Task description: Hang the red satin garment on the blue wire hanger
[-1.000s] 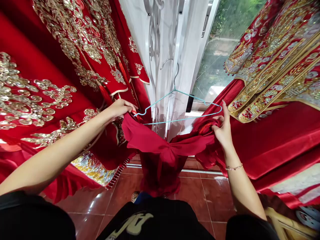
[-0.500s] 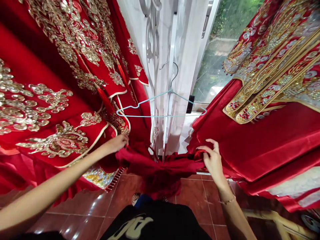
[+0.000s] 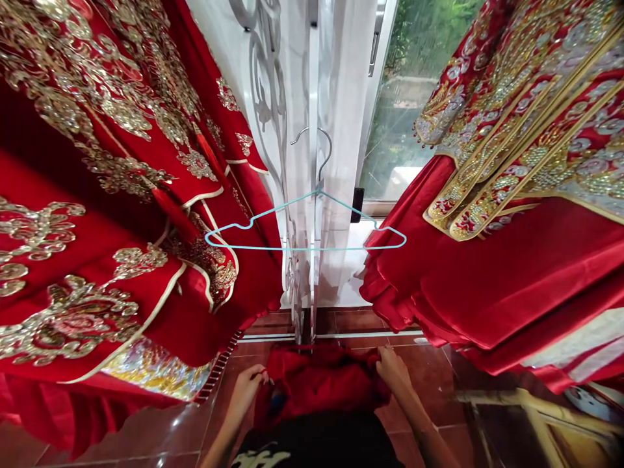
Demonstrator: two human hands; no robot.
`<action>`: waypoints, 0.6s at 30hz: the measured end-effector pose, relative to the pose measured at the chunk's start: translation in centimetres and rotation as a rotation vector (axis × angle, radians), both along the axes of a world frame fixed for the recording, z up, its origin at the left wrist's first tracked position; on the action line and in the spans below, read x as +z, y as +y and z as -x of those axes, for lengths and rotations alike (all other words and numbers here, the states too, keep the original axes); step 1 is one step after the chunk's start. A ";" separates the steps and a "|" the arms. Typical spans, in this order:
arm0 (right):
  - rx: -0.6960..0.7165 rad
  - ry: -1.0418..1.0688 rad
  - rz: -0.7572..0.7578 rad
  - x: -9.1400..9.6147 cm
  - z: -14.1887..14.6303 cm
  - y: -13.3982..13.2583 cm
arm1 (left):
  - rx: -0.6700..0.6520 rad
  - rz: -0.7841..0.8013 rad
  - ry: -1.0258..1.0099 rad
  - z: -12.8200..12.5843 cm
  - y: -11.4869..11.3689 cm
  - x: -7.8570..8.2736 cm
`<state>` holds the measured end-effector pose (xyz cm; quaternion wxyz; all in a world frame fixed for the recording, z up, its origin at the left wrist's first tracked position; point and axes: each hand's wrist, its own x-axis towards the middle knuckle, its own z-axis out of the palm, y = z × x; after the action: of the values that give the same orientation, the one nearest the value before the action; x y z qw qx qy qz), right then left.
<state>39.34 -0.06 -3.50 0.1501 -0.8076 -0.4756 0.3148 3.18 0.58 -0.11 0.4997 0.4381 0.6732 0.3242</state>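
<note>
A plain red cloth [image 3: 319, 380] hangs low in front of my black shirt, just above the floor. My left hand [image 3: 248, 385] grips its left edge with fingers closed. My right hand [image 3: 392, 368] pinches its right edge. Above, a light blue wire hanger [image 3: 305, 227] hangs bare from its metal hook in front of a white sheer curtain [image 3: 336, 130].
Red garments with gold embroidery [image 3: 97, 195] hang close on the left, and more [image 3: 511, 195] on the right. Red-brown floor tiles [image 3: 160, 429] lie below. A white ornate metal frame [image 3: 273, 130] and a window [image 3: 414, 84] stand behind. A yellowish wooden frame [image 3: 531, 416] is at lower right.
Both hands have pulled the red cloth down off the blue hanger to near floor level. The hanger now hangs bare.
</note>
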 end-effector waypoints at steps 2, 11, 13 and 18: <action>-0.045 0.084 -0.024 -0.5 -0.5 0.1 | 0.024 0.011 -0.104 -1.0 -0.3 -0.1; -0.253 0.951 -0.337 4.5 4.0 2.4 | 0.037 0.117 -0.817 -5.7 1.2 4.0; -0.283 1.178 -0.410 6.5 6.2 2.7 | -0.059 0.014 -0.766 -8.0 1.5 4.3; -0.185 1.305 -0.457 9.9 9.2 2.4 | -0.211 -0.242 -0.529 -11.8 1.5 3.9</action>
<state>30.18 2.33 6.38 0.5975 -0.4386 -0.2718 0.6138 14.94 2.08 3.83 0.6326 0.4623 0.4271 0.4514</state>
